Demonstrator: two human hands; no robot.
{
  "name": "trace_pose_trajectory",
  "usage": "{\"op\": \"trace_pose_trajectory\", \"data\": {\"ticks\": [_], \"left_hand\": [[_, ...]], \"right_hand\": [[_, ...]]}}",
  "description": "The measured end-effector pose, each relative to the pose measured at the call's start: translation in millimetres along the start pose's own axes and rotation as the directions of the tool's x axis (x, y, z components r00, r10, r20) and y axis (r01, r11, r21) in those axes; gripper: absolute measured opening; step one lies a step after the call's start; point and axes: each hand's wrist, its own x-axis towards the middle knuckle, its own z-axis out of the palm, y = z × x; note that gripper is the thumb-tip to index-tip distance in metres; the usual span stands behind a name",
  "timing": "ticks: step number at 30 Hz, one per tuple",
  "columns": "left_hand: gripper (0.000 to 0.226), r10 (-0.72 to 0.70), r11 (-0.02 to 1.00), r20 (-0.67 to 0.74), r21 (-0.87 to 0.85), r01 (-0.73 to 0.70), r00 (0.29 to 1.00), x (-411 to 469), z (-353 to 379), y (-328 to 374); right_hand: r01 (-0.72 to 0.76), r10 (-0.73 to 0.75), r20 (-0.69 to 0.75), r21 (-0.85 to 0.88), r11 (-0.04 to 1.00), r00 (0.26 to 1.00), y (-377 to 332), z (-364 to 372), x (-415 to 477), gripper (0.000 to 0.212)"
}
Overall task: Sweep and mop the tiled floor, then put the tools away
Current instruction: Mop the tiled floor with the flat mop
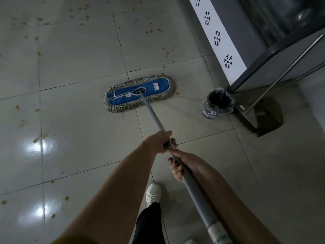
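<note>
A flat mop with a blue pad and grey fringe (139, 93) lies on the pale tiled floor (79, 67) in the middle of the view. Its grey handle (153, 114) runs down toward me. My left hand (162, 140) grips the handle higher up the pole. Just below it, my right hand (176, 166) grips the same handle. Yellow-brown spots and smears (37, 137) dot the tiles to the left and at the top.
A small black bin lined with clear plastic (218, 103) stands right of the mop. Behind it is a grey cabinet with a white snowflake strip (226, 57). A metal dustpan with a long handle (263, 111) leans at the right. My white shoe (153, 194) is below.
</note>
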Motion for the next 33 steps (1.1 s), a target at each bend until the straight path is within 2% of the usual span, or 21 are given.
{"op": "trace_pose_trajectory", "data": {"ticks": [10,15,20,23,27,33], "left_hand": [[0.021,0.005,0.997,-0.039,0.075,-0.002,0.999,-12.7,66.3,-62.7],[0.018,0.002,0.999,-0.012,0.037,-0.002,1.000,-21.0,121.0,-122.7],[0.020,-0.026,0.997,0.005,0.071,0.025,1.000,-29.5,168.4,-181.4],[0.019,0.006,0.997,0.002,0.081,-0.006,1.000,-41.7,196.5,-201.4],[0.014,0.029,0.997,0.028,0.074,-0.031,0.999,-50.8,216.3,-212.5],[0.017,0.006,0.997,0.020,0.076,-0.008,1.000,-39.0,201.5,-193.8]], "right_hand": [[-0.010,0.008,0.053,0.023,1.000,0.999,45.7,-74.1,-39.2,0.045],[-0.013,0.013,0.021,0.015,1.000,1.000,91.1,-136.4,-67.3,0.048],[-0.022,0.022,-0.029,-0.001,1.000,0.999,135.8,-189.1,-95.7,0.052],[-0.008,0.007,-0.052,-0.008,1.000,0.999,151.5,-213.1,-112.3,0.051],[-0.003,0.002,-0.063,-0.005,1.000,0.998,159.6,-226.0,-123.2,0.051],[-0.010,0.000,-0.117,-0.087,0.996,0.993,139.9,-210.5,-112.2,0.052]]}}
